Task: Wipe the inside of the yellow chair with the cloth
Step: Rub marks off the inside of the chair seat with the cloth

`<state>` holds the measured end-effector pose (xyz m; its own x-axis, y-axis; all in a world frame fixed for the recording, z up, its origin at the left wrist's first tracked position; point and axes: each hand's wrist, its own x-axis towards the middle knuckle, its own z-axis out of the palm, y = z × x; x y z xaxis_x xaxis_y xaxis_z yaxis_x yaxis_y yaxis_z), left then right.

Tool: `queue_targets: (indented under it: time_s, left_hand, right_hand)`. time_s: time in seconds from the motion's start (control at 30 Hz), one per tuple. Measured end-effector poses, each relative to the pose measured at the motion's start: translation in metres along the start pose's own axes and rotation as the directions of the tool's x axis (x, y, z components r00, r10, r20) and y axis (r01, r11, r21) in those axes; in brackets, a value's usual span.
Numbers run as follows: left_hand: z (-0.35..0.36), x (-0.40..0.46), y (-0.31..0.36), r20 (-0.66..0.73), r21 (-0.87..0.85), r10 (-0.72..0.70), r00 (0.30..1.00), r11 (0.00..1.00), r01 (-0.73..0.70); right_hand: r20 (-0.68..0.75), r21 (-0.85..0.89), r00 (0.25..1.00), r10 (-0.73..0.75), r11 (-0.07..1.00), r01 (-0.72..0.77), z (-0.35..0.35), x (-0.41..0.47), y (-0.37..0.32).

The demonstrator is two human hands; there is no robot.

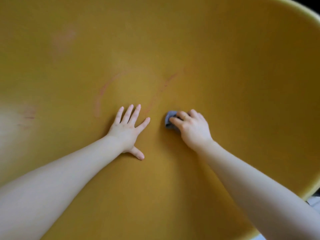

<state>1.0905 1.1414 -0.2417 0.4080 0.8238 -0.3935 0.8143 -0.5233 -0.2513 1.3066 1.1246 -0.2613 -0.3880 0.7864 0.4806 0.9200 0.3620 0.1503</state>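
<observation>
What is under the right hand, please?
A bunched grey cloth lies under the right hand, pressed on the yellow chair. Only its left edge shows; the hand covers the rest.

Not much room visible here, frame almost fully filled by close-up surface. Top right corner: small dark patch (310,4), near black, detail impossible to make out. Bottom right corner: sliver of pale floor or ground (314,202), whitish-grey, with darker shadowed strip just above it; material unclear. Light soft and diffuse, brighter glare toward left edge, dimmer toward right. No walls, windows or other furniture identifiable, too little showing at those edges to say.
</observation>
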Motion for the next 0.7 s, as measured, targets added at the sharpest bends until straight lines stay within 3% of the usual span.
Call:
queue_targets:
  time_s: [0.2,0.3,0.37,0.53,0.63,0.7]
  left_hand:
    - [0.003,0.011,-0.005,-0.003,-0.069,0.035,0.999,0.997,-0.035]
    - [0.005,0.013,-0.005,0.007,-0.072,0.040,0.999,0.997,-0.039]
    - [0.004,0.012,-0.005,0.011,-0.087,0.039,0.999,0.996,-0.037]
    - [-0.002,0.010,-0.003,0.027,-0.031,0.030,0.999,0.999,-0.029]
    - [-0.015,0.011,-0.008,-0.036,-0.021,0.068,0.997,0.997,-0.069]
    - [-0.024,0.016,-0.019,-0.139,-0.034,0.089,0.986,0.995,-0.094]
  right_hand:
    - [-0.151,-0.308,0.988,0.013,0.949,-0.060,0.010,0.065,0.057]
    - [-0.241,-0.162,0.953,0.182,0.961,-0.224,0.020,0.073,0.048]
    - [-0.180,-0.005,0.957,0.228,0.973,-0.233,0.027,0.062,0.024]
    - [0.028,0.128,0.998,0.058,0.990,-0.061,0.022,0.023,-0.023]
    - [0.060,0.056,0.996,-0.058,0.997,0.055,0.015,0.032,0.002]
    - [0.009,-0.007,1.000,-0.022,1.000,0.022,0.010,0.052,0.031]
